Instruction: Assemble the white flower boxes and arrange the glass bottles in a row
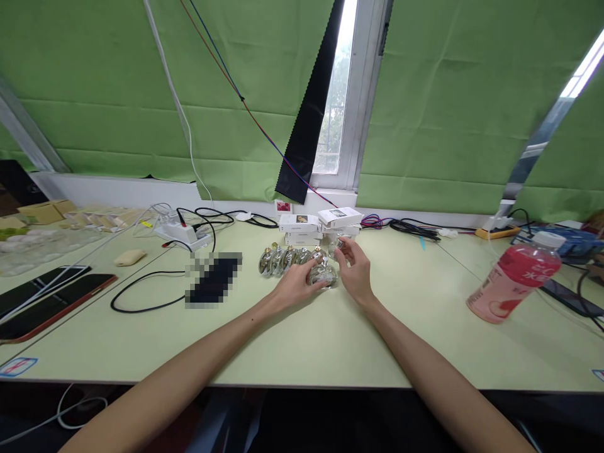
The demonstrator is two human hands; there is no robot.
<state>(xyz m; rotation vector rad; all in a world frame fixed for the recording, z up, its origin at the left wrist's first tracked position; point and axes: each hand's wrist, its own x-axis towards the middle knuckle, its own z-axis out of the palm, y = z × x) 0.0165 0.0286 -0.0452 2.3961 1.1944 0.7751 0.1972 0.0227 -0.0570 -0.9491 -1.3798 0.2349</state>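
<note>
From my head view, I have the left hand [296,284] on a rounded glass bottle [323,275] on the pale table [283,343], and the right hand [355,269] pinching a small glass piece [338,247] just beside it. Left of the grip I see a row of glass bottles [284,260]; beyond it, stacked white boxes [301,228], and well to its right, a pink drink bottle [512,280].

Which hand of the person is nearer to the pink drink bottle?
The right. The right hand is left of the pink drink bottle; the left hand is farther left.
</note>
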